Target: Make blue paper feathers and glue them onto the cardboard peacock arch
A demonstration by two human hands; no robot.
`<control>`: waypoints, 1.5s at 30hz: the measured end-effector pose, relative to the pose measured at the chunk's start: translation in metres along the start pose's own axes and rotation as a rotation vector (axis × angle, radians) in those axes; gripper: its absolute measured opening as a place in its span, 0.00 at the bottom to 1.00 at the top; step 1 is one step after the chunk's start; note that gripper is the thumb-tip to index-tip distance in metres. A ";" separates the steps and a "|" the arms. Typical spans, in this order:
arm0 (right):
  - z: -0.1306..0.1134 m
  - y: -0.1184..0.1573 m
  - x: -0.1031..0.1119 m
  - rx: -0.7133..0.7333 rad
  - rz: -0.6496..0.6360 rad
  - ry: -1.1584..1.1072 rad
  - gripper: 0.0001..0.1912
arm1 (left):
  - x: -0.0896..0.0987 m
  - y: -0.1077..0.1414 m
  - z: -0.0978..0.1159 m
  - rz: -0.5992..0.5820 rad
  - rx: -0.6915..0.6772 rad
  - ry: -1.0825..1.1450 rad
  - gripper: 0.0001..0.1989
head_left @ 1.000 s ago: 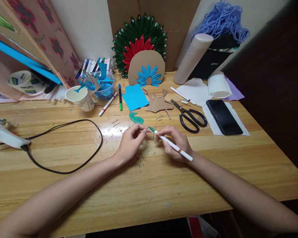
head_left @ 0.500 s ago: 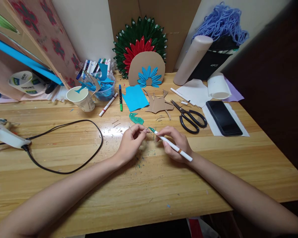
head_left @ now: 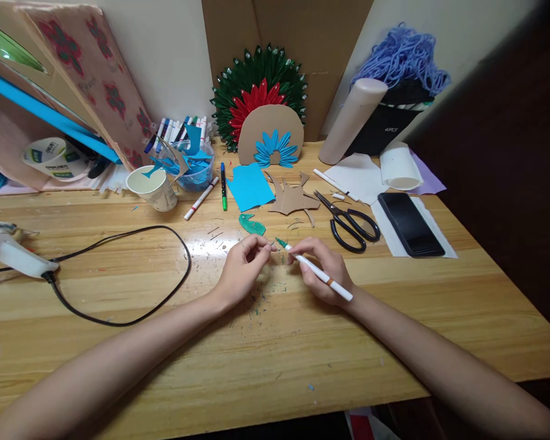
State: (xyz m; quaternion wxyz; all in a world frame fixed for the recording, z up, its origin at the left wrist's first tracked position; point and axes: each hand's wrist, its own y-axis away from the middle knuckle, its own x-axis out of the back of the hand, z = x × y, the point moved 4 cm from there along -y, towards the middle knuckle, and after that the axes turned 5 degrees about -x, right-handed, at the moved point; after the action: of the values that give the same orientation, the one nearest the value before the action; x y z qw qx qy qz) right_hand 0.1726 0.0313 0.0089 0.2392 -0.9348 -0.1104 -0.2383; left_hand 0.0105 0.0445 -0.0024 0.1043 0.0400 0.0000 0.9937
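Observation:
My right hand point(head_left: 326, 269) is closed round a white marker point(head_left: 323, 275) with a brown band, held tilted over the table. At its upper left end shows a green pointed tip point(head_left: 282, 242); whether this is part of the marker I cannot tell. Just left of that tip my left hand point(head_left: 244, 264) pinches thumb and fingers together on something thin and tiny, too small to name. Beyond the left hand lies a green bird-head-shaped cutout point(head_left: 252, 224) with a small pale spot.
Black-handled scissors point(head_left: 352, 226) and a phone point(head_left: 411, 224) lie right. Behind are blue paper point(head_left: 252, 187), cardboard scraps point(head_left: 293, 200) and a cardboard disc point(head_left: 252, 131) with blue petals. A paper cup point(head_left: 162, 194) and a glue gun's cable point(head_left: 189, 256) are left.
The whole view has shifted slightly, so the things on the table sit a little lower. Both hands keep their grips, with the marker's tip still close to the left fingertips.

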 end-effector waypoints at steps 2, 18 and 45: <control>0.003 -0.002 0.003 -0.070 0.076 -0.049 0.11 | -0.001 0.000 -0.001 -0.019 0.003 -0.015 0.08; 0.006 -0.004 -0.002 -0.063 0.093 -0.119 0.09 | -0.008 0.003 -0.001 -0.178 -0.086 -0.154 0.08; -0.001 -0.001 -0.001 -0.084 0.151 -0.324 0.15 | -0.010 0.004 0.002 -0.144 -0.059 0.262 0.08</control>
State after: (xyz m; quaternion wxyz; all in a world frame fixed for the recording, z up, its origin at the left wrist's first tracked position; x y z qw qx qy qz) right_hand 0.1713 0.0316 0.0093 0.1961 -0.9758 -0.0671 -0.0702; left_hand 0.0195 0.0385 -0.0013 0.1753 -0.0931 -0.0125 0.9800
